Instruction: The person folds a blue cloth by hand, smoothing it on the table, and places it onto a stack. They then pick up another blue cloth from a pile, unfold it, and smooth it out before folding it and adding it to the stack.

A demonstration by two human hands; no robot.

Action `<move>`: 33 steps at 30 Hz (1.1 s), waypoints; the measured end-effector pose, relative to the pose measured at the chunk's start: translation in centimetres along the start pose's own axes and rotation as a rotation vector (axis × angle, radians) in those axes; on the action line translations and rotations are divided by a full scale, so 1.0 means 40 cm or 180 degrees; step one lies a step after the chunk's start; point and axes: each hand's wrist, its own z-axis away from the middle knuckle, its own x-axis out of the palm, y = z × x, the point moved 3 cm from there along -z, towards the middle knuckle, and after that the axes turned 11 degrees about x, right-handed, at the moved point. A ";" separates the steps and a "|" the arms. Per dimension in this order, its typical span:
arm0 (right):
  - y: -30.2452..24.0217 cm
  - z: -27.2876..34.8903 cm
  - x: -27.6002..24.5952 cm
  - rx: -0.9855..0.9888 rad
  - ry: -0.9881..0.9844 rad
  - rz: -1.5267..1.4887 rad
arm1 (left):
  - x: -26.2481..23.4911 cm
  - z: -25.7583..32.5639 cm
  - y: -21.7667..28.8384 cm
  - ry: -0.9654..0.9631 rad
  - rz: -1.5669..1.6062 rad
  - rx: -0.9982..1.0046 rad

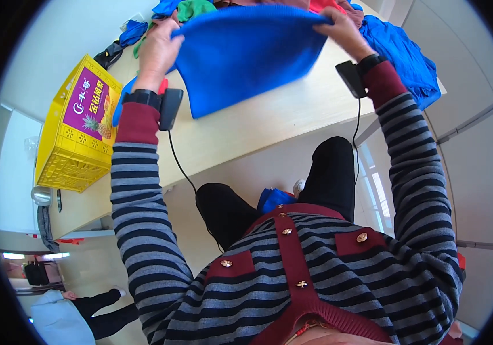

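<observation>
A piece of blue cloth hangs stretched between my two hands above the table, its lower edge slanting down to the left. My left hand is closed on its upper left corner. At the upper right corner, my right hand pinches the fabric. I cannot tell whether the cloth is a garment or a plain sheet. Behind it lies a heap of fabric, with a green cloth at the left and a large blue garment-like bundle draped over the table's right end.
A yellow plastic basket with a purple label stands at the table's left. The pale wooden table spans in front of my knees. Thin cables hang from the black wrist devices. At the lower left a person is on the floor side.
</observation>
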 end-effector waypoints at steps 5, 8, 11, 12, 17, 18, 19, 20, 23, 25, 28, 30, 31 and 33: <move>-0.139 0.083 -0.088 -0.0622 0.0832 0.0482 | -0.087 -0.028 0.056 0.0522 0.0184 -0.0080; -0.156 0.206 0.014 -0.1310 0.0792 0.0582 | -0.028 0.097 0.022 0.0643 -0.0178 0.0583; -0.105 0.361 0.196 -0.0949 0.0222 0.0446 | 0.088 0.273 -0.013 -0.0238 -0.0381 0.0379; -0.085 0.405 0.262 -0.0838 -0.0057 0.0384 | 0.120 0.351 -0.029 -0.0404 -0.0553 0.0308; -0.137 0.537 0.425 -0.0756 -0.0576 0.0430 | 0.160 0.596 -0.075 -0.0884 -0.0560 -0.0250; -0.147 0.545 0.432 -0.0748 -0.0667 0.0502 | 0.151 0.601 -0.054 -0.0912 -0.0555 -0.0248; -0.148 0.550 0.427 -0.0708 -0.0665 0.0500 | 0.143 0.583 -0.008 -0.0730 -0.0435 -0.0155; -0.151 0.554 0.425 -0.0698 -0.0809 0.0542 | 0.132 0.562 0.046 -0.0548 -0.0320 -0.0074; -0.157 0.556 0.432 -0.0733 -0.1128 0.0594 | 0.113 0.540 0.172 -0.0429 0.0144 0.0065; -0.132 0.553 0.428 -0.0261 -0.1406 0.0094 | 0.127 0.539 0.272 -0.0380 0.0754 0.0029; -0.126 0.527 0.404 -0.0035 -0.1303 -0.0056 | 0.140 0.548 0.409 -0.0469 0.1219 0.0128; -0.140 0.510 0.379 -0.0071 -0.0830 0.0124 | 0.155 0.570 0.458 -0.0773 0.1165 0.0463; -0.145 0.516 0.380 -0.0065 -0.0841 0.0120 | 0.161 0.580 0.457 -0.0781 0.1169 0.0452; -0.169 0.539 0.391 -0.0380 -0.0966 0.0455 | 0.175 0.594 0.451 -0.0729 0.0801 0.0451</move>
